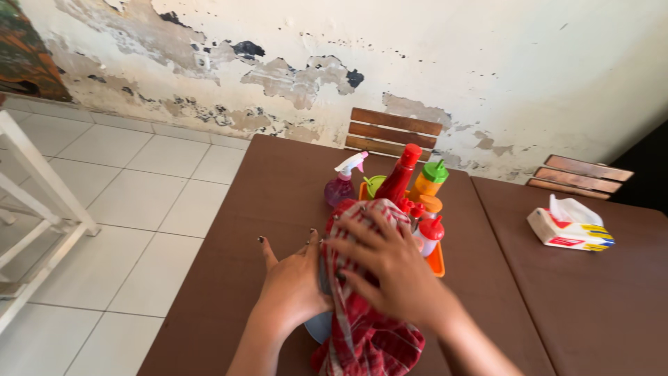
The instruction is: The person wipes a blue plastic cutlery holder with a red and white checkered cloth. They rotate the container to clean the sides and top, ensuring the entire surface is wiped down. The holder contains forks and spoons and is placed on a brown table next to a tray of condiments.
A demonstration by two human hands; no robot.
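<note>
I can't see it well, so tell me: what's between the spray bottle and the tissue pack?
In the head view, an orange tray of sauce bottles lies between the spray bottle and the tissue pack, then bare brown table.

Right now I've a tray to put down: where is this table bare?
Bare: the brown tabletop left of the purple spray bottle, and the strip towards the tissue pack. Crowded: the orange tray of sauce bottles and both hands on the red checked cloth.
</note>
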